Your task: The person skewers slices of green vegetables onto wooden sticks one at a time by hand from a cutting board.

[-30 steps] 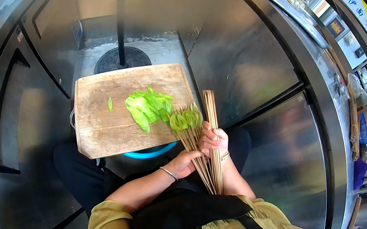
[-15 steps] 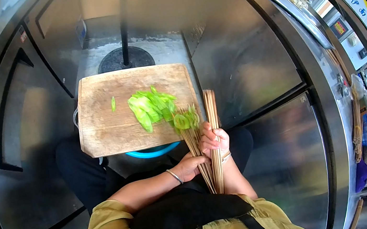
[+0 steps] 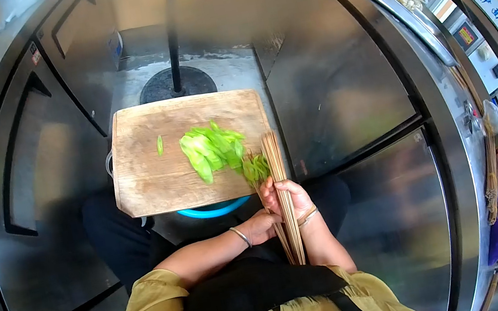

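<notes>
My right hand [image 3: 294, 198] is closed around a thick bundle of bare wooden skewers [image 3: 274, 158], held nearly upright at the board's right corner. Beside it, my left hand [image 3: 259, 226] grips a second bunch of skewers [image 3: 282, 242] lower down, partly hidden behind the bare bundle. Thin green vegetable slices [image 3: 256, 169] are threaded on the tips of that second bunch. A loose pile of pale green slices [image 3: 212, 150] lies on the wooden cutting board [image 3: 147, 179]. One small sliver [image 3: 160, 145] sits apart to the left.
Under the board, a blue basin rim [image 3: 215, 210] shows. A black pole on a round base [image 3: 176, 83] stands behind. Steel cabinets [image 3: 342, 80] close in on both sides. On the right counter are a metal tray [image 3: 404, 21] and more skewers [image 3: 492, 181].
The bare skewer bundle in my right hand has shifted left and now overlaps the bunch in my left hand. The whole view has moved slightly.
</notes>
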`<state>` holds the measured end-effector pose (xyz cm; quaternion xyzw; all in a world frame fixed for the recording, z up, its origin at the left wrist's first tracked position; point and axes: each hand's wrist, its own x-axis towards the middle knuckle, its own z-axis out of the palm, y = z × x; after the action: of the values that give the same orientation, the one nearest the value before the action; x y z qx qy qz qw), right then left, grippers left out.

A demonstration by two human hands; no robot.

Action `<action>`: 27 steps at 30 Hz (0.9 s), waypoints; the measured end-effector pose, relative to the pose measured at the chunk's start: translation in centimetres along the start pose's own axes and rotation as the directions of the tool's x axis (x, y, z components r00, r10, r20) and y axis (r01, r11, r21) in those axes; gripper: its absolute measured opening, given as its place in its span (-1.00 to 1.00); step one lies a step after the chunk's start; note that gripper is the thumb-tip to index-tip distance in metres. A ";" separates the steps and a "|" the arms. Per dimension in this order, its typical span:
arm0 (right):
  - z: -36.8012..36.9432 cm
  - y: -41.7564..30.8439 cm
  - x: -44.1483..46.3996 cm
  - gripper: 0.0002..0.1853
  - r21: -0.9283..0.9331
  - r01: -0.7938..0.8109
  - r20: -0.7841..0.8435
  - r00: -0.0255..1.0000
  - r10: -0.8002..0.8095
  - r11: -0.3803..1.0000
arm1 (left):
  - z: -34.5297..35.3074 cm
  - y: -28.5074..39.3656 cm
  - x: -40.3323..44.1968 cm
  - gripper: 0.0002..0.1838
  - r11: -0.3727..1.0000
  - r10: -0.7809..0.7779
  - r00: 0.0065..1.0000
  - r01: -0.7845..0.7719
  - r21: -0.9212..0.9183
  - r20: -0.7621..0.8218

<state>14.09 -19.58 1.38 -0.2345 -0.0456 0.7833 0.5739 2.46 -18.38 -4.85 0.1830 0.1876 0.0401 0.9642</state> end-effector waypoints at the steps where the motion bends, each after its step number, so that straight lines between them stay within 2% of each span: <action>1: 0.3 0.2 0.2 -0.83 -0.091 0.022 -0.038 0.999 -0.026 0.996 | -0.1 0.1 -0.1 -0.77 0.999 -0.025 1.000 0.025 0.037 0.004; 5: -0.5 0.0 0.7 -0.82 -0.114 -0.035 0.010 0.999 0.037 0.993 | -0.5 0.5 -0.4 -0.76 0.997 -0.042 0.997 0.038 0.066 0.057; 10: -0.7 -0.2 0.6 -0.84 -0.141 -0.042 -0.095 0.995 0.028 0.989 | -1.8 1.1 -1.3 -0.74 0.994 -0.067 0.992 0.056 0.093 0.111; 12: -0.7 -0.2 0.7 -0.85 -0.224 -0.071 -0.115 0.992 0.046 0.972 | -1.8 1.6 -2.4 -0.72 0.993 -0.064 0.992 0.053 0.102 0.112; 14: -0.5 -0.2 0.7 -0.86 -0.244 -0.066 -0.124 0.992 0.037 0.967 | -1.5 2.2 -3.4 -0.70 0.989 -0.063 0.998 0.061 0.132 0.008; 15: -0.5 -0.2 0.8 -0.87 -0.270 -0.062 -0.134 0.991 0.026 0.961 | -1.6 2.4 -3.8 -0.70 0.989 -0.066 0.998 0.065 0.133 0.004; 17: -0.9 -0.2 0.8 -0.87 -0.274 -0.041 -0.128 0.992 0.006 0.961 | -1.5 2.7 -4.6 -0.70 0.996 -0.046 0.996 0.052 0.072 -0.076; 18: -1.0 -0.1 0.9 -0.88 -0.287 -0.022 -0.121 0.993 -0.014 0.958 | -0.8 3.0 -5.1 -0.73 0.995 -0.002 0.994 0.012 0.097 -0.105; 19: -1.1 -0.1 0.9 -0.88 -0.280 -0.022 -0.122 0.992 -0.013 0.960 | -0.7 2.9 -5.1 -0.73 0.995 -0.007 0.994 0.017 0.096 -0.109; 21: -0.6 -0.2 0.7 -0.89 -0.308 -0.001 -0.093 0.995 -0.030 0.951 | -0.3 2.7 -4.7 -0.75 0.964 0.084 0.983 -0.039 0.262 -0.162; 25: -0.1 -0.1 0.4 -0.92 -0.306 0.042 -0.124 0.989 -0.083 0.951 | -0.6 2.4 -3.6 -0.74 0.957 0.073 0.973 -0.006 0.290 -0.220; 27: -0.1 -0.1 0.4 -0.94 -0.310 0.066 -0.089 0.991 -0.098 0.948 | -1.3 2.2 -3.3 -0.75 0.958 0.064 0.972 0.005 0.288 -0.228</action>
<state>14.16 -19.20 1.16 -0.3586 -0.1466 0.7291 0.5642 -1.11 -16.40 -4.04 0.3173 0.3013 0.0482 0.8979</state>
